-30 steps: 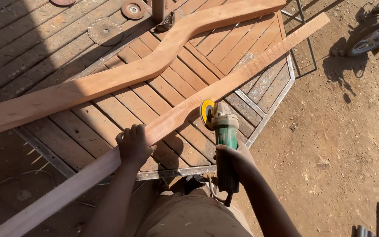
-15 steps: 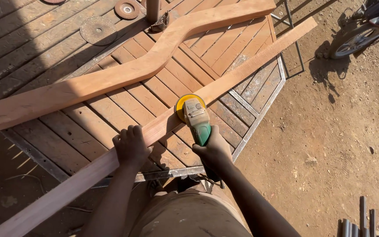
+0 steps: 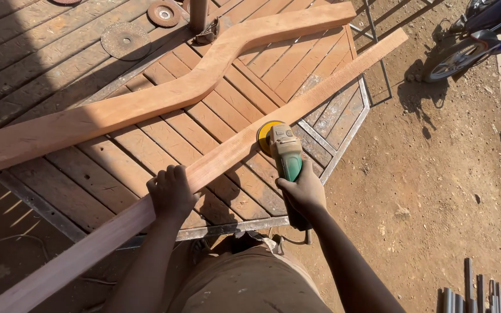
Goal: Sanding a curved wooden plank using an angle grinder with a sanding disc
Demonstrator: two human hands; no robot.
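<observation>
Wood plank (image 3: pixel 221 159), long and stiff, probably springy at the overhang; lies diagonally across the slatted worktop (image 3: pixel 88 191), near end past its front edge. Left hand (image 3: pixel 171 194) fingers curled over it, clamping mid-span (good spot). Right hand (image 3: pixel 302 191) fingers wrapped tight around the green grinder (image 3: pixel 285 153), yellow disc against plank's edge.

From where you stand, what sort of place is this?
Most likely an open-air woodworking yard. A plank-topped workbench stands on bare dirt ground in sunlight, shaped timber lies across it, the right hand holds an angle grinder against a long wooden board, and spare grinding discs lie nearby.
</observation>
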